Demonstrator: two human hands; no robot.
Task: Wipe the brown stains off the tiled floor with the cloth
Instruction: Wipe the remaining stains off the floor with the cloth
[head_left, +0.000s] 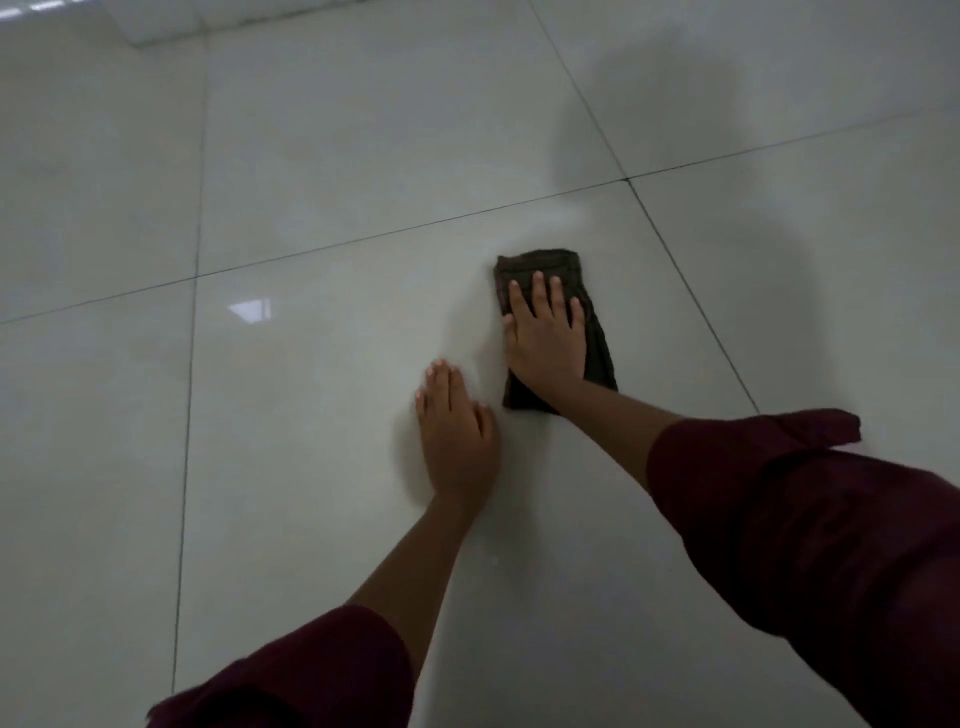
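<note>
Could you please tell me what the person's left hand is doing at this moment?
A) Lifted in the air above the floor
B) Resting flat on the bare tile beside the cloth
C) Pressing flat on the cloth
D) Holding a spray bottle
B: the left hand lies palm-down on the bare tiled floor, apart from the dark cloth, which the right hand presses flat.

Dim, soft focus, window glare on glossy floor (311, 156), broad shadows upper right
</note>
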